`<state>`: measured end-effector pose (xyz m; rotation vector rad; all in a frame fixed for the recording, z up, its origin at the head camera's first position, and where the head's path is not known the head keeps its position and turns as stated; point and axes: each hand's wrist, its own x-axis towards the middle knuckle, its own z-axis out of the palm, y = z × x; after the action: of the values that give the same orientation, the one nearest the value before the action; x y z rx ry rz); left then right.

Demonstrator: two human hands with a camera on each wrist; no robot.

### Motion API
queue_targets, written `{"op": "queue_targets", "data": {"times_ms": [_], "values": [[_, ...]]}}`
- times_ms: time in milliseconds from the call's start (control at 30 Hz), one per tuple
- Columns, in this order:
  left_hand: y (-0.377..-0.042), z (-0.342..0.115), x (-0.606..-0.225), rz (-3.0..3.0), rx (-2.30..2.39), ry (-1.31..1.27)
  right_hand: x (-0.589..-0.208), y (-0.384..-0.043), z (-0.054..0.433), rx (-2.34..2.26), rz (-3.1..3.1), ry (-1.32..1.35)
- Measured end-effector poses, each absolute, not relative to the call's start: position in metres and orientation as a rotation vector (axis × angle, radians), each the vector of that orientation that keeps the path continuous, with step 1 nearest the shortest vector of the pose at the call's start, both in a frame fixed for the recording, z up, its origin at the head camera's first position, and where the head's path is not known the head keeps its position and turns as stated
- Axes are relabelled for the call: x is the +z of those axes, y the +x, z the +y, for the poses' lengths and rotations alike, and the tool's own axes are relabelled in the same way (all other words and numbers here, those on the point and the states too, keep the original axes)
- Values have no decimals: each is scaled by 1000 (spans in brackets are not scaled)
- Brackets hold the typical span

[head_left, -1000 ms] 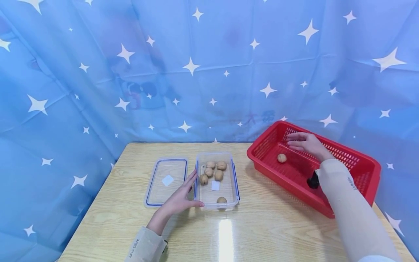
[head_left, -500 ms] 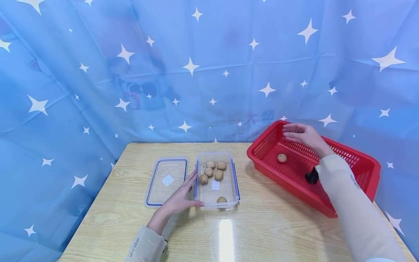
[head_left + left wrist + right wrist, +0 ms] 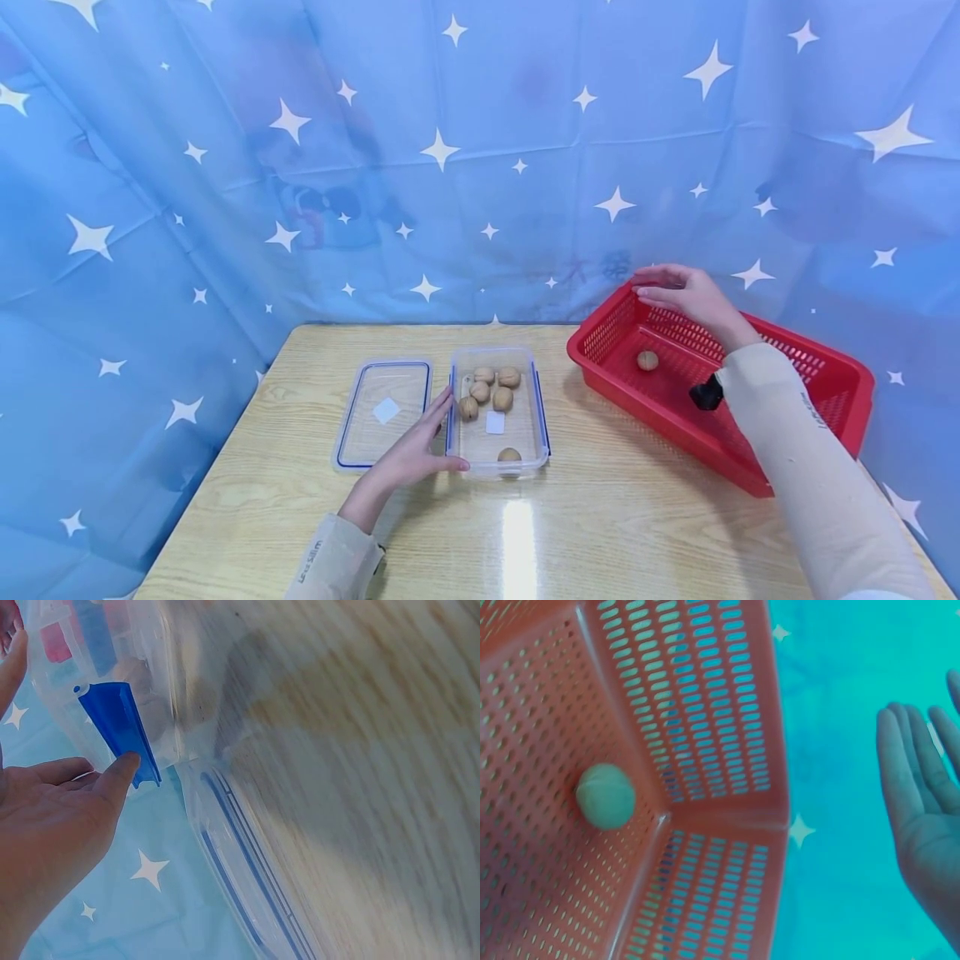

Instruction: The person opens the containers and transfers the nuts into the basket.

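Note:
My left hand (image 3: 412,450) rests spread against the left side of a clear plastic food container (image 3: 517,437), thumb by its near corner. In the left wrist view, a fingertip of that hand (image 3: 64,810) touches the container's blue latch (image 3: 124,727). Several walnuts (image 3: 502,399) lie inside, most grouped towards the back, with a single walnut (image 3: 509,456) near the front wall. My right hand (image 3: 686,292) hovers, holding nothing, over the back rim of a red plastic basket (image 3: 675,433). One walnut (image 3: 647,360) lies on the basket floor; the right wrist view shows straight fingers (image 3: 904,769) beyond the rim.
The container's clear lid (image 3: 386,442), edged with a blue seal, lies flat to the left of the box. Behind the wooden table (image 3: 600,525) hangs a blue curtain (image 3: 525,192) with white stars. A black wrist camera (image 3: 707,392) sits under the right sleeve.
My right hand has risen and shifted slightly left, from inside the basket to above its back rim. The left hand, container and walnuts have stayed in place.

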<state>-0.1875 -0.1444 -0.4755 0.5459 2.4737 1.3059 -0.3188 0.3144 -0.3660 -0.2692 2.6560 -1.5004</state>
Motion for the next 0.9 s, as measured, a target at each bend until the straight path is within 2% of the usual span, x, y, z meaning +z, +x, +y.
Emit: {"op": "queue_targets", "data": {"times_ms": [400, 900], "values": [[-191, -144, -478, 2512, 1272, 553, -354, -313, 289, -1481, 2684, -385], [-192, -145, -477, 2487, 1290, 576, -362, -306, 263, -1528, 2601, -467]]}}
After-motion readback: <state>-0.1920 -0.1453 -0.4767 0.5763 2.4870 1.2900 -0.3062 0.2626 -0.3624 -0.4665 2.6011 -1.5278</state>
